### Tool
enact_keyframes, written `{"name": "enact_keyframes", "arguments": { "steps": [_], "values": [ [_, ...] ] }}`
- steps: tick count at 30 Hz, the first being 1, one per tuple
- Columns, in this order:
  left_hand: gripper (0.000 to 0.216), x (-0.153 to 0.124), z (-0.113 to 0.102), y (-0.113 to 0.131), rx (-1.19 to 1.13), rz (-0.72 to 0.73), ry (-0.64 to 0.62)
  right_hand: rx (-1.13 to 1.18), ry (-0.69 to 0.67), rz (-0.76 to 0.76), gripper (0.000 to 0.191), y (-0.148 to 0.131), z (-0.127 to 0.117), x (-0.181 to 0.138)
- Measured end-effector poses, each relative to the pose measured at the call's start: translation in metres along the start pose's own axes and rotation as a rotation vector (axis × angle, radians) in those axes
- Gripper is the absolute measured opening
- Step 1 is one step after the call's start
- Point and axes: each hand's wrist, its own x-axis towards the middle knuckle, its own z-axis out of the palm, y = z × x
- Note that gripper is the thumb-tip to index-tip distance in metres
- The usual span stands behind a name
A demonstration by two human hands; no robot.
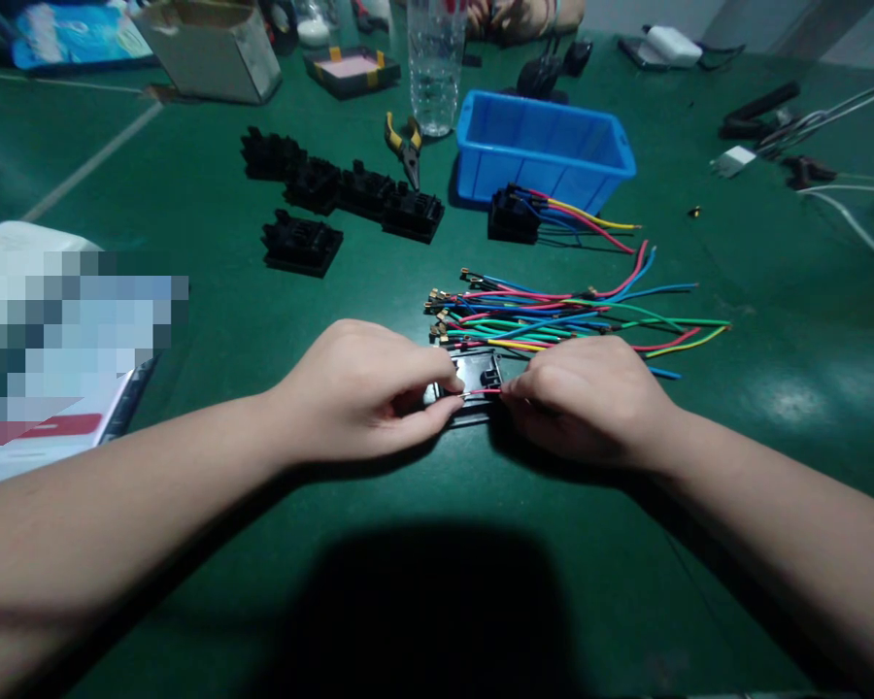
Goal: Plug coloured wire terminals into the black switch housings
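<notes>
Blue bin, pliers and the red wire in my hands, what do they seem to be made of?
Blue bin: likely plastic, slightly glossy, with uniform color and molded-looking ribs. Pliers: probably metal, given the dark, slender nose; yellow-and-black grips could be plastic or rubber. Red wire: smooth red coating, perhaps plastic; core hidden.

Left forearm [138, 515]: bare, slants in from table's [211, 320] near edge, left side
Left hand [368, 388]: thumb, index pinched
Right forearm [787, 524]: bare, near edge, right side
Right hand [589, 398]: knuckles up, pinching
Hands: near, not touching
</notes>
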Motion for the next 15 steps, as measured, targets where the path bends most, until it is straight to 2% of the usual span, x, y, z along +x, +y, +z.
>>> {"name": "enact_keyframes", "arguments": {
  "steps": [8,15],
  "values": [
    [0.015,0.0,0.0034,0.0017,-0.085,-0.063,0.016,-0.028,0.033,-0.066,0.027,-0.0038,-0.0067,0.0051],
    [0.022,-0.0012,0.0047,0.0028,-0.128,-0.096,0.03,0.102,0.054,-0.082,0.029,-0.0042,-0.0049,0.0078]
  ]
}}
